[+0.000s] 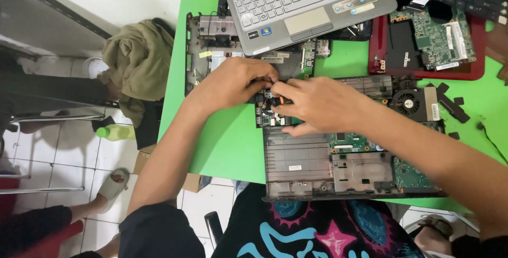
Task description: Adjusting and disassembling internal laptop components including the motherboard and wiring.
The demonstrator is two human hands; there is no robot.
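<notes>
Both hands, left hand [233,81] and right hand [317,102], pinch a small orange-tipped part [279,100] over the opened laptop base [317,168] near the counter's [222,147] front edge; steady, gentle grip suits.

The scene is bright and evenly lit with soft, diffuse light that seems to fall from above. The green table [233,147] reads saturated and clean, with only faint, short shadows under the forearms and beside the opened laptop base [328,168] at its near edge. There is mild glare on the white floor tiles [47,152] left of the table and on the silver keyboard deck [307,4] at its far side. Focus is sharp at the table's centre; the fingers show slight motion softness. Toward the frame corners, lines bow a little from wide-angle distortion.
</notes>
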